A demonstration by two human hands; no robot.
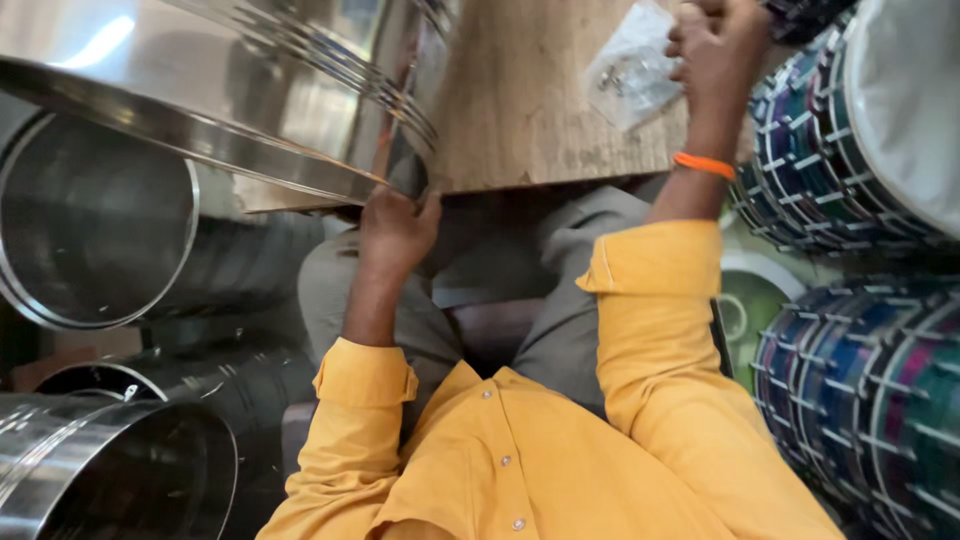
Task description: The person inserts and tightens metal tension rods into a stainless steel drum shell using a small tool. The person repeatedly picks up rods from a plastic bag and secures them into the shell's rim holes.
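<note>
My left hand (395, 228) reaches up under the near edge of a wooden table (520, 110) and grips the lower rim of a large shiny steel drum shell (190, 90) that lies tilted on the table's left side. My right hand (712, 45), with an orange band at the wrist, rests on the table's far right, its fingers curled against a clear plastic bag (628, 70) of small metal parts. I cannot tell whether it holds the bag. Both sleeves are yellow, and my grey-trousered knees sit under the table.
Several bare steel drum shells (95, 225) lie stacked on the left, another (110, 470) at the lower left. Finished drums with blue, green and purple shells and metal tension rods (860, 130) are piled on the right, more (870, 390) below them.
</note>
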